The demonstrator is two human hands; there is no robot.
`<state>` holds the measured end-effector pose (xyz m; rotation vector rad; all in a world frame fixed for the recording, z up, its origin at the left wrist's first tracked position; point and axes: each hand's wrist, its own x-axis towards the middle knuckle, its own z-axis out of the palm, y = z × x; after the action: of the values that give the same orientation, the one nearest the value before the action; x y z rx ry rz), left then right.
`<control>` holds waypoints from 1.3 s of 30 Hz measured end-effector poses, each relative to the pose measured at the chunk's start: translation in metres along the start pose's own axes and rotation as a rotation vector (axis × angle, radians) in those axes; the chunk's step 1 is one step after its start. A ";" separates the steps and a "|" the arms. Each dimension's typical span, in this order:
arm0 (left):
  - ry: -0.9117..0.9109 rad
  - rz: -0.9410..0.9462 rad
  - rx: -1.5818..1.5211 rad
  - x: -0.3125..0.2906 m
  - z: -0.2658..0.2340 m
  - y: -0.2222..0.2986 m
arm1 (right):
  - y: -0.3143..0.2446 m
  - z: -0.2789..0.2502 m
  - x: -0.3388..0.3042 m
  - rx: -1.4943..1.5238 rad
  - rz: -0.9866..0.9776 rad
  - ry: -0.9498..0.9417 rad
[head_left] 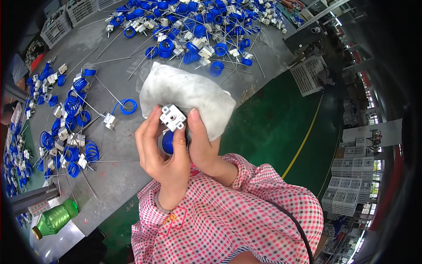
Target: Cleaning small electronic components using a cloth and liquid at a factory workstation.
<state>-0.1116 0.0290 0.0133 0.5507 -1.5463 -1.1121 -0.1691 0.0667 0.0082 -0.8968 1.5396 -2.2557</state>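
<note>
My left hand [160, 149] is closed around a capillary thermostat, pinching its small white body [172, 117] between thumb and fingers. The face with mounting tabs and a round central shaft points up at me. Beneath it, between my hands, hangs its blue coil [168, 141]. My right hand [203, 143] grips a white cloth [187, 90], slightly grey with dirt, which spreads out past the thermostat. The right thumb lies beside the white body; the cloth hides the other right fingers.
More thermostats with blue coils and thin metal rods lie heaped at the table's far side [189, 31] and at left [70, 132]. One lies singly [110, 121] nearby. A green bottle [55, 218] rests at lower left. White crates [307, 75] stand on the green floor.
</note>
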 end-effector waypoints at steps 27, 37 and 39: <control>-0.032 -0.381 -0.282 -0.001 -0.003 -0.008 | -0.025 -0.032 0.014 0.141 -0.025 0.301; 0.079 -0.401 -0.199 -0.008 -0.002 -0.006 | -0.016 -0.017 -0.004 -0.410 -0.290 -0.029; 0.111 -0.407 -0.153 -0.005 -0.003 -0.010 | -0.022 -0.020 0.001 -0.624 -0.464 -0.117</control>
<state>-0.1097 0.0279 0.0023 0.8308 -1.2710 -1.4671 -0.1791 0.0900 0.0239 -1.6660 2.2068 -1.9354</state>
